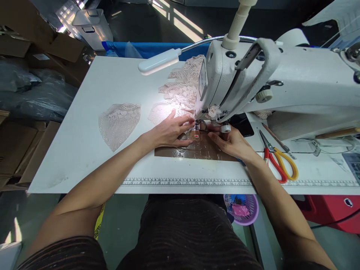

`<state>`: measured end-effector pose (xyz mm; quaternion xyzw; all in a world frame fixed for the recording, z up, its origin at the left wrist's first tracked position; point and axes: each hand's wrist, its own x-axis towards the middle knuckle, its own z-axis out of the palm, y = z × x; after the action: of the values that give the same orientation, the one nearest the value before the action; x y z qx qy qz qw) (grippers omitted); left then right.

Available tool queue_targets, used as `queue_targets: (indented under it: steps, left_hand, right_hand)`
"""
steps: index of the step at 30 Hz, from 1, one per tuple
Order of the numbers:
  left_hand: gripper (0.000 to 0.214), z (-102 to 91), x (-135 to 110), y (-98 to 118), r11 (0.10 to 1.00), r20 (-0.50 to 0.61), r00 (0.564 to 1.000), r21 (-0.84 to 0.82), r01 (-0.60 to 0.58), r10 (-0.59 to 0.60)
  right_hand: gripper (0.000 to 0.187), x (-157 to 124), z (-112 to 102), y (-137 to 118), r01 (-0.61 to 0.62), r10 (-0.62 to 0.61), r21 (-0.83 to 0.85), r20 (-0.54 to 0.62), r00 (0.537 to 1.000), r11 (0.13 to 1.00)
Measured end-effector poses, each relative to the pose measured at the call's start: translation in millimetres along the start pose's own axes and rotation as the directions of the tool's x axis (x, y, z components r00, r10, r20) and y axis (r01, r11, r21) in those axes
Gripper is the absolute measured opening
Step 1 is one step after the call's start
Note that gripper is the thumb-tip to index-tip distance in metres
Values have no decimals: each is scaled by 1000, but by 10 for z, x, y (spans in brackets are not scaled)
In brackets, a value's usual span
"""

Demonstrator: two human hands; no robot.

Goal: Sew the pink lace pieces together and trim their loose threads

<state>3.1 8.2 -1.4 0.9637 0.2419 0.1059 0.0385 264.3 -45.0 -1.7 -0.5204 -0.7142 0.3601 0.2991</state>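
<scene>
My left hand [174, 132] lies flat with its fingers spread, the fingertips on pale lace pieces [184, 92] and the brown plate beside the needle of a white sewing machine [213, 82]. My right hand [227, 141] is on the other side of the presser foot [198, 125], thumb and fingers drawn together close to it. Whatever lies between those fingers is hidden. Under both hands is a shiny brown plate [194, 153]. A separate lace piece [120, 124] rests on the white table to the left.
Scissors with red and yellow handles [277, 163] lie right of my right hand. A lamp [160, 62] hangs over the lace. A ruler strip [185, 182] runs along the front edge, a purple basket [253, 210] sits below, and cardboard boxes [22, 146] stand left.
</scene>
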Motion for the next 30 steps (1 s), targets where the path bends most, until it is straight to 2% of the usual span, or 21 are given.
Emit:
queue_targets:
  steps: [3,5,8,11,14,17,20,23,25,28,30]
  left_hand:
    - [53,5,-4,-27,1000,-1,1000,6,8,-8]
    - [55,12,-5,-37,1000,-3,1000,4,17,-17]
    - [56,18,-12,-5,999,4,999,0,50,-50]
    - [56,-6,-43,143,990,21,990,11,143,-143]
    - [59,-81,-91,365,961,37,961,34,273,-274]
    - [52,-170,-76,450,948,55,947,66,313,-316]
    - [37,-207,66,233,963,67,964,103,251,-258]
    - [40,-192,242,-142,996,132,988,62,68,-76]
    - [35,-184,295,-332,993,121,992,120,6,-20]
    - [34,-193,233,-434,965,65,992,248,90,-109]
    - [36,-203,129,-425,963,50,982,209,171,-185]
  right_hand:
    - [40,20,23,43,-28,29,21,-52,998,999]
    - [37,39,38,65,-41,42,10,-130,991,999]
    - [40,63,67,90,-73,79,34,-204,976,997]
    - [42,74,105,107,-72,98,115,-239,966,991]
    - [41,69,132,115,-68,108,171,-243,964,983]
    - [39,57,141,123,-72,109,161,-231,967,984]
    - [39,50,149,153,-55,86,139,-226,970,989]
    - [40,45,166,210,-38,72,150,-225,972,988]
    - [41,38,175,248,-43,83,171,-231,969,984]
    - [42,18,173,263,-59,101,177,-237,966,982]
    - [40,5,162,233,-65,96,132,-240,966,989]
